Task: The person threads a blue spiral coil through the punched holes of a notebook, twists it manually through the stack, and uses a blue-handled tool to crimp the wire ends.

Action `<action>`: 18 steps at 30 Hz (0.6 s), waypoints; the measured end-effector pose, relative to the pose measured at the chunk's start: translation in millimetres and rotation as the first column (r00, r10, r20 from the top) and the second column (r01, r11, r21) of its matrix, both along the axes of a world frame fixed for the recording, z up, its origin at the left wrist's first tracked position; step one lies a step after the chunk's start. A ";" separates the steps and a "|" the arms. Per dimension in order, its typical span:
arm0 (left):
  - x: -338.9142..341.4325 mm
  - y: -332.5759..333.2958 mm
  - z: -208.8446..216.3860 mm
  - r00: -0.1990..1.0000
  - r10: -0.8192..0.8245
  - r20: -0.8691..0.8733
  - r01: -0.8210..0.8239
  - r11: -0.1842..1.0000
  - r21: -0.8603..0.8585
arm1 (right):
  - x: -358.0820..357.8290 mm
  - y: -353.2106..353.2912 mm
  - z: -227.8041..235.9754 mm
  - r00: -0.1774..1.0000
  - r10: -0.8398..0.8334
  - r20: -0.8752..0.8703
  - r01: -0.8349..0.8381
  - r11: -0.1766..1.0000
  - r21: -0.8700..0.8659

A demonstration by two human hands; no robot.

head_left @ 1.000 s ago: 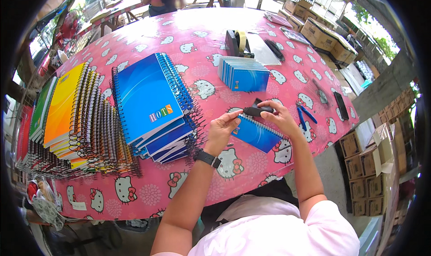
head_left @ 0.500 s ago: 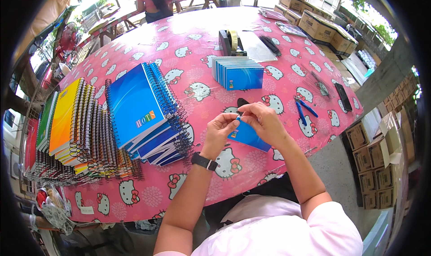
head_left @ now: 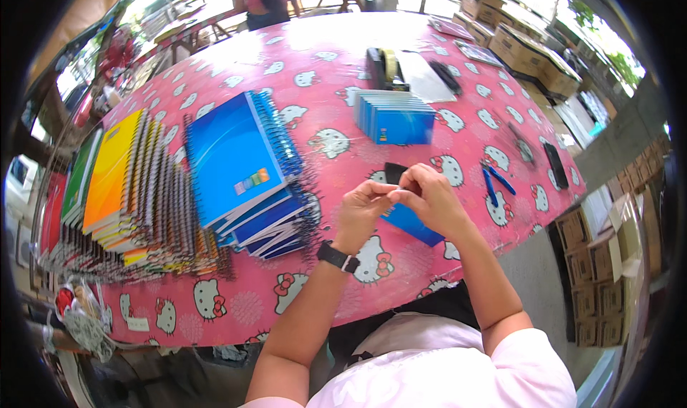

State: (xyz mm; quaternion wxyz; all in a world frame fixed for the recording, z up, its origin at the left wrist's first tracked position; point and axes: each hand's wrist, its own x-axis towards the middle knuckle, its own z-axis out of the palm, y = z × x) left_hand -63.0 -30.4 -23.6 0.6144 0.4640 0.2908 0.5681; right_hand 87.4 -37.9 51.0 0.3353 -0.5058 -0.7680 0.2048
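Left hand (head_left: 361, 209) and right hand (head_left: 428, 197) meet fingertip to fingertip, pinching a small item too small to identify, above the blue booklet (head_left: 410, 222) on the pink tablecloth (head_left: 315, 86). Compared with half a second earlier, the hands stay joined over the booklet, slightly raised.

Spiral notebooks (head_left: 243, 172) left of small booklet (head_left: 409, 222)

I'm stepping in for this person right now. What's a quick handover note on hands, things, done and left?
Left hand and right hand meet above the table edge, fingertips pinching something too small to tell. Under them lies a small blue booklet beside a small black item. A stack of blue booklets sits further back, two blue pens to the right, spiral notebooks fanned at left. Done and left: cannot tell.
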 end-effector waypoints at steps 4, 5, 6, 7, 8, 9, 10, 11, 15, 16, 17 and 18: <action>4.5 1.1 -3.8 0.999 0.015 0.048 -0.017 0.999 0.037 | -0.1 -0.4 -5.1 0.998 0.038 0.045 -0.044 0.989 0.141; 7.7 2.2 -5.7 0.997 0.020 0.075 -0.024 0.999 0.047 | -0.9 -2.2 -2.6 0.996 0.040 0.079 -0.051 0.987 0.149; 7.7 3.5 -8.0 0.994 0.024 0.102 -0.030 0.998 0.056 | -2.1 -1.5 -3.1 0.995 0.054 0.086 -0.068 0.984 0.164; 4.8 5.2 -10.7 0.994 0.011 0.109 -0.017 0.999 0.049 | -3.3 0.2 -4.8 0.993 0.068 0.093 -0.084 0.980 0.178; 2.8 5.7 -11.4 0.993 0.026 0.113 -0.031 0.999 0.042 | -3.6 1.5 -5.3 0.992 0.081 0.099 -0.099 0.976 0.192; 1.3 6.2 -12.2 0.993 0.041 0.115 -0.045 0.998 0.034 | -3.5 0.7 -2.4 0.993 0.089 0.075 -0.094 0.993 0.068; -0.1 7.6 -12.6 0.992 0.056 0.117 -0.059 0.998 0.026 | -2.9 -1.2 3.2 0.994 0.094 0.050 -0.091 0.994 -0.057; -1.5 8.9 -10.6 0.985 0.103 0.138 -0.109 0.993 0.034 | -1.3 -1.9 9.8 0.995 0.094 0.026 -0.088 0.979 -0.182; -3.0 20.2 -12.4 0.949 0.205 0.241 -0.212 0.977 0.004 | 18.4 -1.0 78.2 0.959 0.026 -0.284 -0.033 0.999 -0.019; -3.5 21.7 -19.3 0.940 0.217 0.262 -0.217 0.976 -0.030 | 6.4 -2.3 101.9 0.829 0.055 -0.557 -0.047 0.998 0.029; -0.1 16.4 -11.8 0.963 0.247 0.105 -0.241 0.968 -0.066 | -7.6 -2.4 121.4 0.732 0.115 -0.672 -0.102 0.993 0.059; 0.4 10.4 -8.2 0.958 0.228 0.174 -0.216 0.973 -0.083 | -27.2 -1.0 137.8 0.612 0.178 -0.770 -0.154 0.982 0.105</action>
